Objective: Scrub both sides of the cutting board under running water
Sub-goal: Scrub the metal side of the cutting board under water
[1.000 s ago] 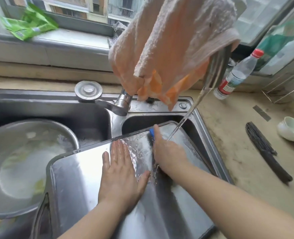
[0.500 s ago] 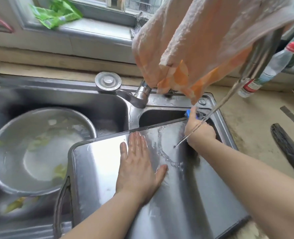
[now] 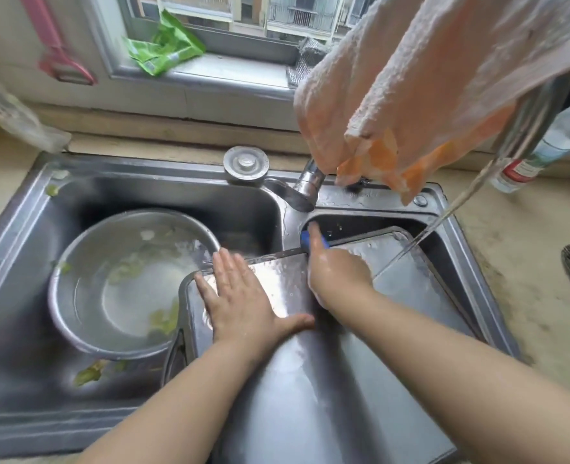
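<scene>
Steel cutting board, wet and shiny, lies tilted across the sink.

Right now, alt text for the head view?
Two bare hands wash a steel cutting board over a double sink: the left hand presses flat, the right hand grips a blue-handled scrubber at the far edge. Water stream hits the board; a bowl sits left.

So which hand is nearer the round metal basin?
Left. The left hand lies flat on the cutting board beside the basin; the right hand scrubs farther right.
</scene>
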Demonstrator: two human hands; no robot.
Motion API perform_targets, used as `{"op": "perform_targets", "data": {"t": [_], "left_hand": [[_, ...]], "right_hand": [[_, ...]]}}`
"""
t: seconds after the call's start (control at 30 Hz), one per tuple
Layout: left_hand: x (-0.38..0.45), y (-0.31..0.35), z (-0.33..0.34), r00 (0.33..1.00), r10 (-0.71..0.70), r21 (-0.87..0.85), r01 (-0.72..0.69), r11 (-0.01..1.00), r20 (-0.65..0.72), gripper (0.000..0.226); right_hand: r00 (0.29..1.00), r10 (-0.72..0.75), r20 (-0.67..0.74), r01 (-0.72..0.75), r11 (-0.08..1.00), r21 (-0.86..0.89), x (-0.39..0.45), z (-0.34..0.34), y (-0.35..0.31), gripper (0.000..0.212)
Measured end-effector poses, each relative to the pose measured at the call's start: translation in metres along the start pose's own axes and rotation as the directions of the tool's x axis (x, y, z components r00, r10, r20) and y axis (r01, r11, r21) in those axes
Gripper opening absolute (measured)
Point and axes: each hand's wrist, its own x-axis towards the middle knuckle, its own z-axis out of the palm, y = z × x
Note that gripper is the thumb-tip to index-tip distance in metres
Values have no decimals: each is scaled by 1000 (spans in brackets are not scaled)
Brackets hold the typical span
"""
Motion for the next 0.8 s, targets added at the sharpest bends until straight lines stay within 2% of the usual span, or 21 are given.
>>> {"op": "perform_targets", "data": {"t": [0.07, 0.1, 0.13, 0.17, 0.23, 0.27, 0.33, 0.4, 0.43, 0.5, 0.53, 0.57, 0.63, 0.7, 0.8], "left_hand": [[-1, -1, 7, 1000, 1, 10, 0, 1000, -31, 100], [-1, -3, 11, 998, 10, 23, -8, 1000, -63, 88], [-2, -6, 15, 996, 19, 18, -17, 1000, -89, 90], [-2, -10, 16, 995, 21, -3, -22, 1000, -99, 103], [-5, -15, 15, 995, 40, -47, -44, 998, -93, 137], [-7, -17, 14, 994, 56, -45, -60, 997, -92, 145], [-7, -23, 13, 994, 71, -32, -73, 997, -80, 148], [-7, -30, 9, 996, 78, -16, -79, 997, -53, 147], [-8, -35, 8, 995, 86, 1, -86, 996, -41, 146], [-10, -48, 3, 996, 90, 42, -89, 995, -23, 145], [-11, -56, 1, 996, 82, 65, -81, 995, -15, 145], [-11, -65, -3, 997, 70, 89, -69, 994, -9, 146], [-14, -78, -10, 999, 37, 135, -39, 990, 15, 144], [-16, -76, -14, 998, 64, 163, -64, 984, 7, 123], [-16, -35, -9, 965, 258, 145, -249, 958, -46, 82]], "right_hand": [[977, -205, 58, 206, 978, -27, -20, 17, -45, 72], [964, -258, 63, 260, 965, -33, -23, 20, -57, 72], [957, -284, 59, 286, 958, -35, -21, 20, -60, 74], [960, -274, 60, 276, 960, -43, -13, 18, -50, 76], [989, -149, 13, 150, 988, -26, 6, 4, -6, 68], [997, -66, -34, 65, 998, -10, 14, -4, 23, 59], [982, 94, -161, -95, 996, 6, 18, -13, 68, 49], [953, 208, -219, -212, 977, 5, 15, -10, 81, 51], [954, 225, -199, -234, 972, -24, 14, -4, 78, 54], [956, 246, -158, -244, 969, 30, 8, 5, 59, 56], [970, 228, -87, -223, 972, 68, 3, 8, 45, 55], [979, 200, -46, -193, 973, 124, 1, 13, 30, 58], [995, 99, -8, -97, 988, 117, 1, 21, 0, 71], [998, 54, 16, -56, 989, 140, 6, 17, -14, 75], [999, 31, 16, -33, 988, 153, 8, 7, 2, 68]]}}
